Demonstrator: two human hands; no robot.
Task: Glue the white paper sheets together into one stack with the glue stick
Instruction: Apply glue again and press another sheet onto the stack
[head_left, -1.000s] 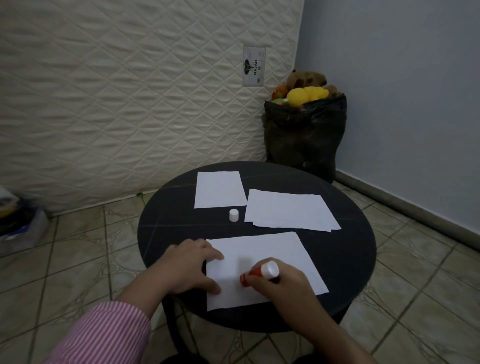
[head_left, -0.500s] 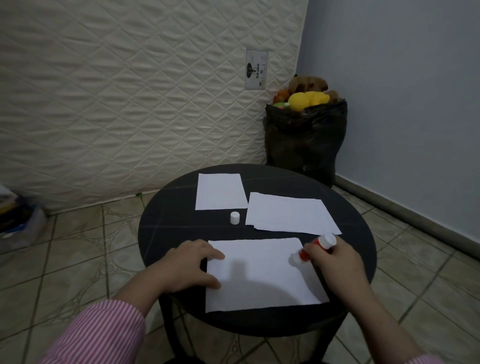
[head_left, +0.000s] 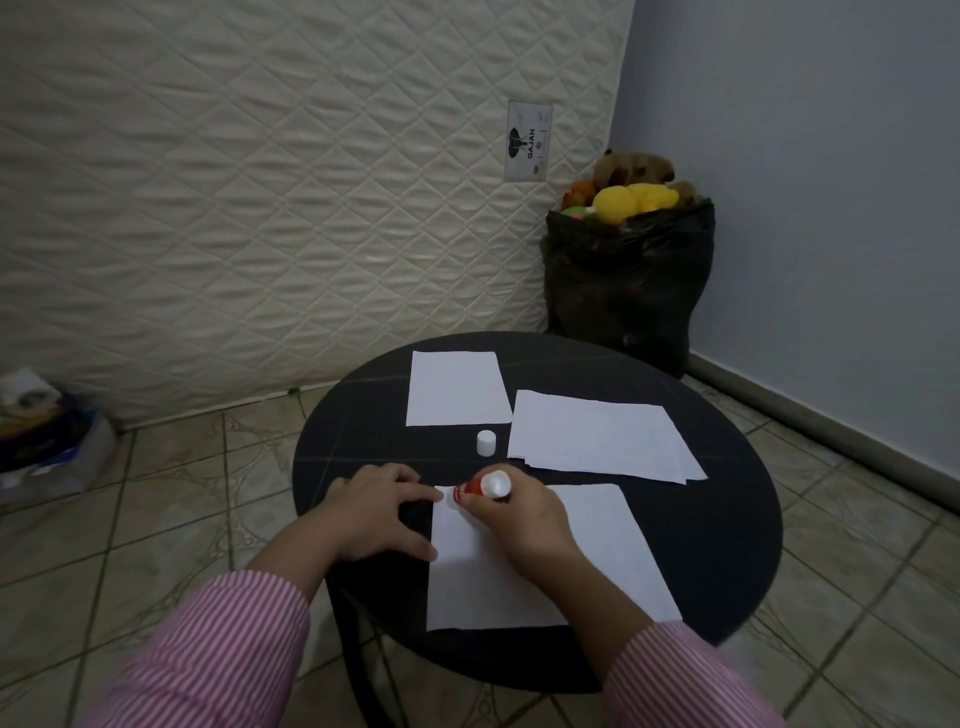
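Note:
On the round black table (head_left: 727, 561) lies a white paper sheet (head_left: 597, 561) nearest me. My right hand (head_left: 519, 519) grips a red and white glue stick (head_left: 480, 488), its tip down on the sheet's far left corner. My left hand (head_left: 379, 514) rests flat at the sheet's left edge, fingers spread, pinning it. The glue stick's white cap (head_left: 485, 443) stands upright behind my hands. A small white sheet (head_left: 457, 387) lies at the back. A stack of white sheets (head_left: 597, 436) lies at the back right.
A black bag (head_left: 628, 280) filled with soft toys stands in the corner behind the table. A quilted mattress (head_left: 285, 197) leans against the wall. Clutter in a plastic box (head_left: 47, 441) sits on the tiled floor at far left.
My right hand has carried the glue stick from the sheet's near left to its right edge, then across to its far left corner. My left hand has stayed on the sheet's left edge.

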